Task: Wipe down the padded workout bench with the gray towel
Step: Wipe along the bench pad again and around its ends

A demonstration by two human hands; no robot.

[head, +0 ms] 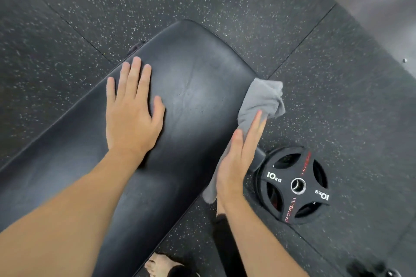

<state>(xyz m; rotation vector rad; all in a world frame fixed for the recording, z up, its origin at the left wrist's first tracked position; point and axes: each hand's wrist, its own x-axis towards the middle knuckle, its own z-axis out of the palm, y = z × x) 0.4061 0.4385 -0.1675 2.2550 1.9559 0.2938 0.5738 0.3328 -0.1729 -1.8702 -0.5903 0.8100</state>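
The black padded bench (193,69) runs diagonally from lower left to upper middle. My left hand (132,110) lies flat on its top with fingers spread and nothing in it. The gray towel (261,96) is bunched against the bench's right side edge, with one end hanging down at the lower part. My right hand (236,162) presses the towel against that side with straight fingers, thumb along the pad's edge.
A black 10 kg weight plate (297,184) stands on a post just right of the bench. Speckled black rubber floor tiles (90,7) surround everything. A bare foot (159,265) shows at the bottom, next to a dark trouser leg (227,245).
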